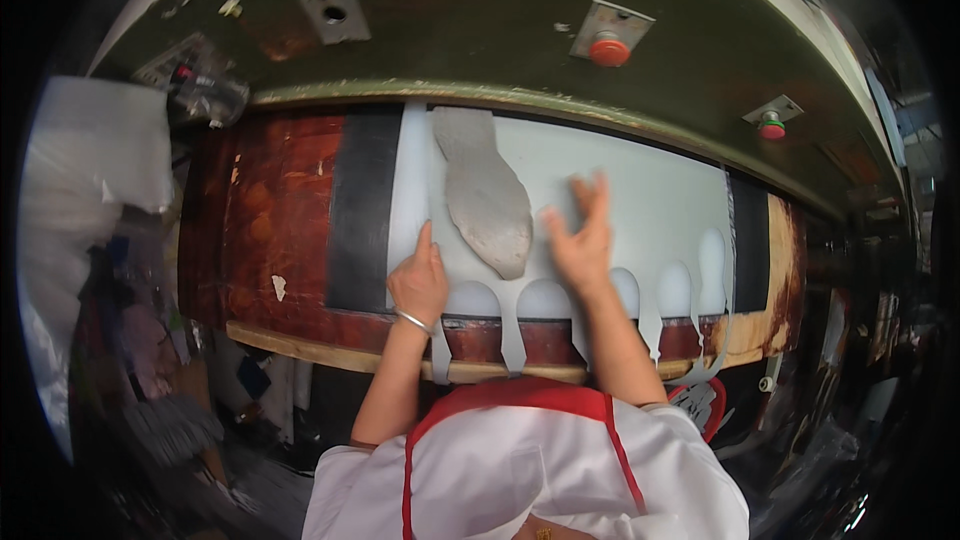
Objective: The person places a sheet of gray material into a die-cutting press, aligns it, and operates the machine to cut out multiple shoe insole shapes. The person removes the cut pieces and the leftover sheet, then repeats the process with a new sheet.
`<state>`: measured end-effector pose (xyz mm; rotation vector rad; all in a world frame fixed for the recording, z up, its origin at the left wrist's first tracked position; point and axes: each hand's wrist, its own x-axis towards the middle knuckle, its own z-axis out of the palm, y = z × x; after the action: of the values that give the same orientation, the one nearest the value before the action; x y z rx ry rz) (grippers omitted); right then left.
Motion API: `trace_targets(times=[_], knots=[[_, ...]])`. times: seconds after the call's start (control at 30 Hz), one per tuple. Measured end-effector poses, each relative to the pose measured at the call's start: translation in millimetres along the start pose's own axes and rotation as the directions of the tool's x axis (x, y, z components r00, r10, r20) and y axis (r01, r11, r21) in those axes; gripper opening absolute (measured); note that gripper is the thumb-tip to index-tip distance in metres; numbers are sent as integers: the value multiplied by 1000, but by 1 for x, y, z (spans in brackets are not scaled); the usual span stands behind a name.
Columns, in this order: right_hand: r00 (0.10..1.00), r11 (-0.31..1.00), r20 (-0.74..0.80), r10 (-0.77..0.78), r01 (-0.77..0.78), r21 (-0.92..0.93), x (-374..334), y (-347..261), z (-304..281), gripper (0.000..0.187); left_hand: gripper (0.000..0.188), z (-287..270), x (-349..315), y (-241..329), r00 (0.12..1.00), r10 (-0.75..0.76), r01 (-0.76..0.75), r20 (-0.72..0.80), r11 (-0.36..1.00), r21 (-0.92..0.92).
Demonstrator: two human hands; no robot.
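A pale grey-green sheet (640, 200) lies over a whitish board on the bench, with rounded cut-outs along its near edge. Narrow strips of it hang over the front. On the sheet rests a flat grey piece (488, 190), narrow at the far end and wide and blunt-pointed nearer me. Left of this piece, my left hand (420, 278) touches the sheet's left part, index finger stretched forward and the others bent, holding nothing visible. To the piece's right, my right hand (582, 235) is slightly blurred, its fingers spread and nothing in them.
A green machine beam (470, 30) spans the far side, carrying a red push button (608, 48) and a smaller red-and-green one (771, 126). Dark red bench top (280, 210) shows at left. Clear plastic wrapping (95, 170) stands beyond it. A wooden edge (300, 348) runs along the front.
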<state>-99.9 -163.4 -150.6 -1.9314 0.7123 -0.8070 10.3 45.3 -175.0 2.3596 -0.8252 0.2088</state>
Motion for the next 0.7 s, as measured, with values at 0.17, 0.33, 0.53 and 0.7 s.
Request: trace_targets(times=[0.17,0.33,0.53,0.7], knots=[[815,964,-572,-92,-70,-255,123,7,-163,74,25,-38,5,12,928,-343,368,147,903,-222],[745,855,-598,-296,-72,-514,193,19,-188,87,26,-15,32,7,971,-156,165,182,986,-36],[777,857,-561,-286,-55,-512,183,41,-174,90,33,15,93,6,991,-112,101,77,987,127],[862,899,-503,-67,-166,-405,110,41,-162,88,29,6,92,8,986,-143,143,89,990,3]])
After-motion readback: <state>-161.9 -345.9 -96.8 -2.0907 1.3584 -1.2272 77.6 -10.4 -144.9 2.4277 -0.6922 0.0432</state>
